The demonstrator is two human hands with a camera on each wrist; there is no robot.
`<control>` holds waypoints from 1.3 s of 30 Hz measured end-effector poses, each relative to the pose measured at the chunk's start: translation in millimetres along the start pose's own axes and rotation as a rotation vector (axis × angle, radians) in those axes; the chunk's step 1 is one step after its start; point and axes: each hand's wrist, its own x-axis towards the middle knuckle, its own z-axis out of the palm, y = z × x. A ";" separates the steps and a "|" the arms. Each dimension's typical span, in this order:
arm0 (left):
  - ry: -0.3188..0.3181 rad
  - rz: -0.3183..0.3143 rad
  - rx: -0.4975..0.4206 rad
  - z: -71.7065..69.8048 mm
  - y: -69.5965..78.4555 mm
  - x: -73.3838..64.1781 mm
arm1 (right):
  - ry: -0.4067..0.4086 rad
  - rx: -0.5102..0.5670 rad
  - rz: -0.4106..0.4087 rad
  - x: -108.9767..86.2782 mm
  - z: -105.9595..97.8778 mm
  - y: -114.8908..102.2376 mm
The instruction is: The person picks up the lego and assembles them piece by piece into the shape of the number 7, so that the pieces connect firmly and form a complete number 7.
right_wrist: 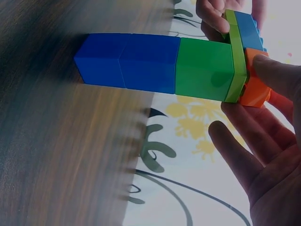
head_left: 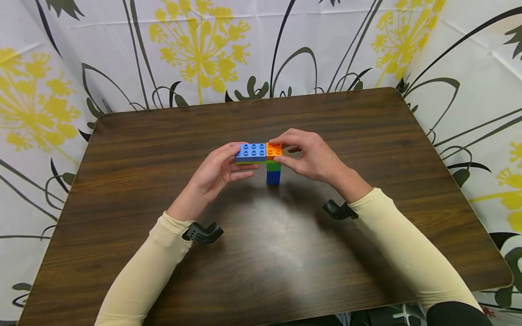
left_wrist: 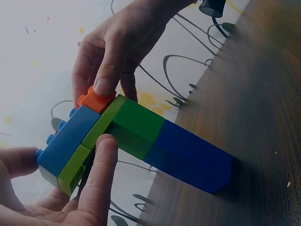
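Note:
A tower of toy building bricks stands upright on the table: two dark blue bricks (right_wrist: 148, 61) at the bottom, then a green brick (right_wrist: 204, 66). Across its top lies a thin lime green brick (left_wrist: 106, 120), jutting out to the left. On that sit a light blue brick (head_left: 251, 153) and a small orange brick (head_left: 274, 151), side by side. My left hand (head_left: 214, 171) grips the jutting end, thumb on the light blue brick and fingers beneath. My right hand (head_left: 314, 156) pinches the orange brick between thumb and fingers; whether it sits fully down, I cannot tell.
The brown wooden table (head_left: 163, 136) spreads out around the tower. Behind it hangs a white cloth (head_left: 261, 45) with yellow flowers and dark stems. Each wrist wears a black camera mount, the left one (head_left: 205, 233) and the right one (head_left: 338, 210).

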 end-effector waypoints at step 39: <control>0.001 -0.004 -0.007 1.3 0.3 -0.9 | -0.072 -0.094 0.147 4.8 -4.4 -7.5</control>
